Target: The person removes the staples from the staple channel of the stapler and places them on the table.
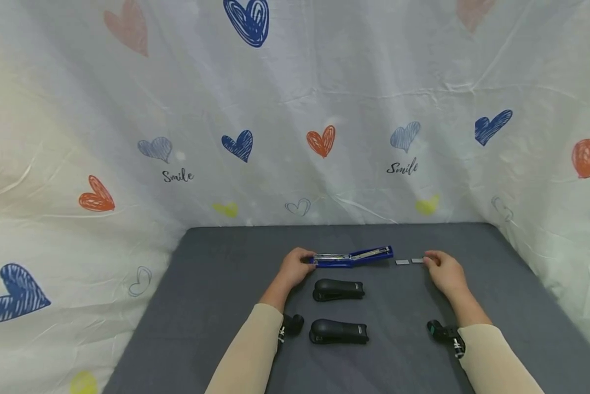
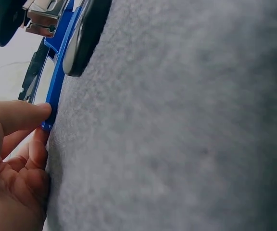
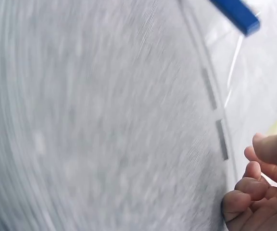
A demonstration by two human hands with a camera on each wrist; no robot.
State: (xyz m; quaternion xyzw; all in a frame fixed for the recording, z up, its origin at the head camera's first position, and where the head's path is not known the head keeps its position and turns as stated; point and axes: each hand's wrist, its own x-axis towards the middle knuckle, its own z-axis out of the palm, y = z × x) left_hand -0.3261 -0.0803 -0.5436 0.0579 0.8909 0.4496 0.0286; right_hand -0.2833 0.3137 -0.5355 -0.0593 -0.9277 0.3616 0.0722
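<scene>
Pinching opened blue stapler near table's far edge: left hand. Right hand loosely curled, seemingly empty, beside staple strips. Stapler likely stiff, loose-hinged: grip base. Strips likely brittle: grip ends.

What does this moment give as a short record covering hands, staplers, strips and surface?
Left hand: grips one end of the blue stapler
Right hand: beside two small grey strips, contact unclear
Blue stapler: opened out
Black staplers: two, closed, nearer the person than the blue one
Surface: dark grey table
</scene>
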